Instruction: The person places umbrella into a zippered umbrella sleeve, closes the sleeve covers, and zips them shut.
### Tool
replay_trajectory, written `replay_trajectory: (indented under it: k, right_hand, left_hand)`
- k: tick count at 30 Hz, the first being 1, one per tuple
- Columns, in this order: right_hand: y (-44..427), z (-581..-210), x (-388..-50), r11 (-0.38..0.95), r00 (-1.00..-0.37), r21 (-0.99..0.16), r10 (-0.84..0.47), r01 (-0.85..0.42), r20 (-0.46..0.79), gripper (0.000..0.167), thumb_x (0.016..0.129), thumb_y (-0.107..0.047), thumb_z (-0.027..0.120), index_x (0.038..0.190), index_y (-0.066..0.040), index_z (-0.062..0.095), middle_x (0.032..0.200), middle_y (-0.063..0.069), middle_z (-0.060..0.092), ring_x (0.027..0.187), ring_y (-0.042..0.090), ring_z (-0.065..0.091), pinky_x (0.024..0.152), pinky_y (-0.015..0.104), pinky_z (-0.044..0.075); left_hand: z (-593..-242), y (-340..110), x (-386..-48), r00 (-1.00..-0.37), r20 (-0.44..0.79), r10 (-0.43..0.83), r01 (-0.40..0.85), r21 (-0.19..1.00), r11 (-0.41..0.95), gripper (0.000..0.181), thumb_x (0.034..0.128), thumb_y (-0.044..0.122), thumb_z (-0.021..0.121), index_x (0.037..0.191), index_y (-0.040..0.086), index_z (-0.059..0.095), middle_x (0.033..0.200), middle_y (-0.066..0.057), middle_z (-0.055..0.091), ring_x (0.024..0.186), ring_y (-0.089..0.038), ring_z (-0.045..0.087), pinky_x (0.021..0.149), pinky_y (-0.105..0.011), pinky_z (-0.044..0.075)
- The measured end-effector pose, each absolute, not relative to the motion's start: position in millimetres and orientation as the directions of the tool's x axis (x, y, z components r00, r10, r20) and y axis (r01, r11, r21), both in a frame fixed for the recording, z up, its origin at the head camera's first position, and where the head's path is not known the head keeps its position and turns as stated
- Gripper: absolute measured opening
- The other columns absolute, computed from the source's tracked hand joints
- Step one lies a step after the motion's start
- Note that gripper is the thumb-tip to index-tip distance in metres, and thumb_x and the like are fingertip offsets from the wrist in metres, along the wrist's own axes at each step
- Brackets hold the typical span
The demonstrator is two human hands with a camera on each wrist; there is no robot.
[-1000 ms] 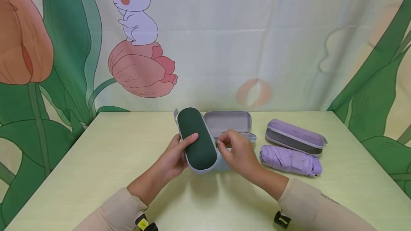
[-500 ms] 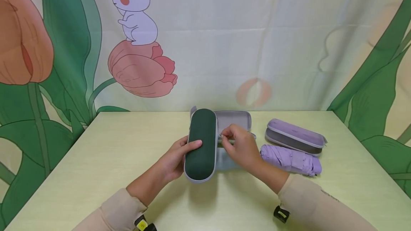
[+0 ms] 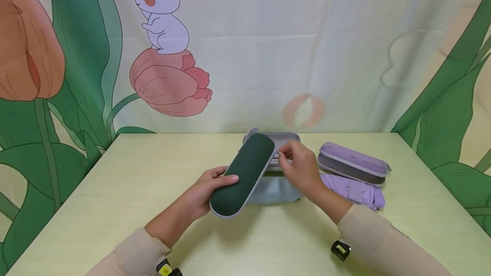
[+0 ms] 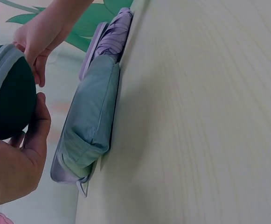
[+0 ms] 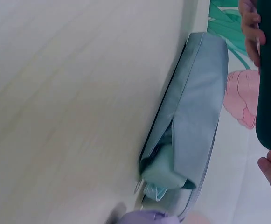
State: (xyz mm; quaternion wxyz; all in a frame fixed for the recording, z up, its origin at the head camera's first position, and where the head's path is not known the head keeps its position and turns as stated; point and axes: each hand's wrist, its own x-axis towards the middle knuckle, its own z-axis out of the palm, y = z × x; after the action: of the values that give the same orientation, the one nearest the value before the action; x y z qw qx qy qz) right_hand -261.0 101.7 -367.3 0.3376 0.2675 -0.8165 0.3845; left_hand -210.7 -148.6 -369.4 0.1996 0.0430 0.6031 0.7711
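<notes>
My left hand (image 3: 209, 188) holds a dark green zippered hard case (image 3: 245, 173) above the table, thumb on its face. The case is tilted, its upper end leaning right, and a grey zipper band runs round its edge. Near that upper right edge my right hand (image 3: 301, 165) pinches the small zipper pull (image 3: 277, 154). In the left wrist view the case's rounded end (image 4: 14, 95) shows between both hands. The right wrist view has the case (image 5: 270, 79) at its right edge, with the right fingertips (image 5: 270, 163) at its lower end. The zipper's full track is hidden.
Behind the held case, an open grey-lined case (image 3: 287, 138) stands on the table (image 3: 134, 182). Before it lies a blue-grey fabric pouch-like bundle (image 3: 274, 191). To the right are a purple-topped case (image 3: 353, 162) and a rolled purple folding umbrella (image 3: 354, 190). A printed curtain (image 3: 249, 54) hangs behind.
The green case has swung from leaning left, through upright, to leaning right. My right hand has moved up and to the right with the zipper pull, while the left still grips the case.
</notes>
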Motion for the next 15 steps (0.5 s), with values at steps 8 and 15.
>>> replay_trajectory:
  k: [8,15]
  right_hand:
    - [112.8,-367.4,-263.3,0.573,-0.642,-0.447,-0.191,-0.687,0.743,0.003,0.086,-0.001,0.060,0.085,0.001,0.060,0.078,0.008,0.064,0.070,0.021,0.064,0.061,0.033,0.052]
    - [117.7,-369.9,-265.9,0.579,-0.641,-0.447,-0.177,-0.682,0.747,0.004,0.083,0.003,0.063,0.085,0.000,0.061,0.077,0.009,0.064,0.069,0.020,0.064,0.061,0.033,0.053]
  left_hand:
    - [-369.3,-161.3,-211.4,-0.923,-0.169,0.347,-0.253,0.944,-0.212,0.047,0.0895,0.015,0.064,0.131,-0.002,0.049,0.113,-0.009,0.059,0.095,-0.019,0.064,0.083,-0.029,0.053]
    - [-367.5,-169.8,-212.8,-0.950,-0.183,0.253,-0.253,0.926,-0.280,0.033,0.0922,0.014,0.059,0.123,0.004,0.051,0.119,-0.011,0.055,0.097,-0.024,0.063,0.081,-0.039,0.056]
